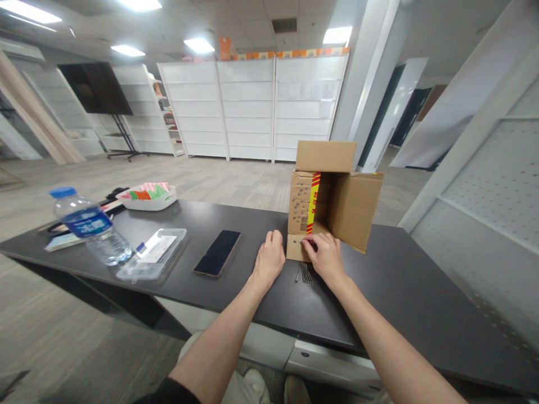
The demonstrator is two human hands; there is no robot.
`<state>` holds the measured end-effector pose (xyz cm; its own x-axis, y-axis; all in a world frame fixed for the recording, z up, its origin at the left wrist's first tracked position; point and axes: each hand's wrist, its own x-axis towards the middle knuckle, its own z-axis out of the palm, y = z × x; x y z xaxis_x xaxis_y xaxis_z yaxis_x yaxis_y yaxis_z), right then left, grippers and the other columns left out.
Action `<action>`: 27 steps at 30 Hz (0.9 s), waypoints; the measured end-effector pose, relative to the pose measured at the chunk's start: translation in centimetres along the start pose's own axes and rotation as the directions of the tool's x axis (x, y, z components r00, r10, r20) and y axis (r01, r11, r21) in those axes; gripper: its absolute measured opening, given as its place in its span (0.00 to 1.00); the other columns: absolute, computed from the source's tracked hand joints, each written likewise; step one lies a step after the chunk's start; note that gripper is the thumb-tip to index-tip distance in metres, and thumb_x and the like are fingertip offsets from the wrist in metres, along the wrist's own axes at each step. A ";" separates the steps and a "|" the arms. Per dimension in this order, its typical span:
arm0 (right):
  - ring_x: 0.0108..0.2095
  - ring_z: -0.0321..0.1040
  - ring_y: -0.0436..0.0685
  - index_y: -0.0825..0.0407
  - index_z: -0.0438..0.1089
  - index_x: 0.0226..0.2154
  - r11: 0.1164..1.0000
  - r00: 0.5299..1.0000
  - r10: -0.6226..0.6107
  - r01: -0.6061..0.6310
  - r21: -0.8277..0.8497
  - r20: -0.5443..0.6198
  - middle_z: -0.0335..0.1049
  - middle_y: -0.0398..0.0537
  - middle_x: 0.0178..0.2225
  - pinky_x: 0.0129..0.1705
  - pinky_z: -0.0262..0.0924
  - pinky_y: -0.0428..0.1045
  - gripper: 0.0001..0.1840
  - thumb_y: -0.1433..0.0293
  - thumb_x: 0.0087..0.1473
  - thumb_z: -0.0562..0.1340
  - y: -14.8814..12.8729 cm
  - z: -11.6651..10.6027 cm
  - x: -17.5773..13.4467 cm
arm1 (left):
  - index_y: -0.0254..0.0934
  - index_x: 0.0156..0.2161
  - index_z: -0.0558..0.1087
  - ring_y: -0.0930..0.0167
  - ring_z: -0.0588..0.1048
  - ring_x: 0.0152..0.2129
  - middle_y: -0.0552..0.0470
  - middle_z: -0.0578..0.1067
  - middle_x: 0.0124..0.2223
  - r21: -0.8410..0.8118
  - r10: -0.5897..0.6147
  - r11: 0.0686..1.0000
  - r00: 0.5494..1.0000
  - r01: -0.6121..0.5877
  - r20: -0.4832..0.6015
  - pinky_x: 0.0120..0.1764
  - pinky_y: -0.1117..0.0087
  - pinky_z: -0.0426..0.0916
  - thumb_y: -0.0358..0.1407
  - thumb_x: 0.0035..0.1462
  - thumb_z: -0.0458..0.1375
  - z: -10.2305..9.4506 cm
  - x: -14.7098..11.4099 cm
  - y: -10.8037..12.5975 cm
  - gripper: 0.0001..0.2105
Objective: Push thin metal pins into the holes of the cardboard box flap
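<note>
Right hand [323, 253] pinches what seems a thin metal nail [301, 240] at the open brown cardboard box [345, 202], loose silvery nails [306, 274] lying close, likely for easy reach, while the left hand [270, 256] curls alongside, contents unclear.

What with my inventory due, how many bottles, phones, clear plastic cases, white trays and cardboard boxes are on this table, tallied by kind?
Bottle: 1
Phone: 1
Clear plastic case: 1
White tray: 1
Cardboard box: 1
Total: 5
</note>
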<state>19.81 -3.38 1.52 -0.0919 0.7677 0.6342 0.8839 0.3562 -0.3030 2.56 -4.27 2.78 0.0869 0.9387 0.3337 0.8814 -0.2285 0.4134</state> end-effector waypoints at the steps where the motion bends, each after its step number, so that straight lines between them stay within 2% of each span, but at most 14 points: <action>1: 0.39 0.65 0.59 0.49 0.74 0.33 1.000 1.000 -0.006 0.006 0.000 0.003 0.76 0.47 0.34 0.42 0.47 0.53 0.13 0.64 0.64 0.56 0.0 -0.1 0.0 | 0.39 0.43 0.62 0.67 0.76 0.37 0.46 0.70 0.45 0.001 -0.001 1.000 1.000 0.001 0.000 0.37 0.69 0.67 0.28 0.65 0.43 0.0 0.0 0.0 0.08; 14: 0.39 0.65 0.59 0.49 0.73 0.36 0.999 0.999 -0.041 0.040 0.021 0.028 0.76 0.48 0.35 0.43 0.48 0.54 0.10 0.69 0.62 0.56 -0.2 -0.6 -0.4 | 0.40 0.44 0.63 0.68 0.77 0.38 0.46 0.71 0.46 -0.004 -0.027 1.000 0.999 0.027 0.023 0.38 0.69 0.68 0.29 0.65 0.43 -0.2 0.0 0.2 0.08; 27: 0.39 0.65 0.59 0.49 0.72 0.35 0.996 0.997 -0.064 0.066 -0.054 0.034 0.75 0.48 0.34 0.44 0.48 0.54 0.09 0.71 0.61 0.56 -0.3 -0.7 -0.6 | 0.39 0.43 0.62 0.68 0.77 0.37 0.46 0.71 0.45 0.000 -0.017 1.000 1.000 0.017 0.017 0.37 0.69 0.67 0.28 0.65 0.43 -0.2 0.0 0.2 0.08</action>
<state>19.87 -4.31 1.71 -0.1641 0.7608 0.6279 0.8992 0.3772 -0.2219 2.62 -4.40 3.02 0.0796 0.9468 0.3118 0.8826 -0.2123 0.4194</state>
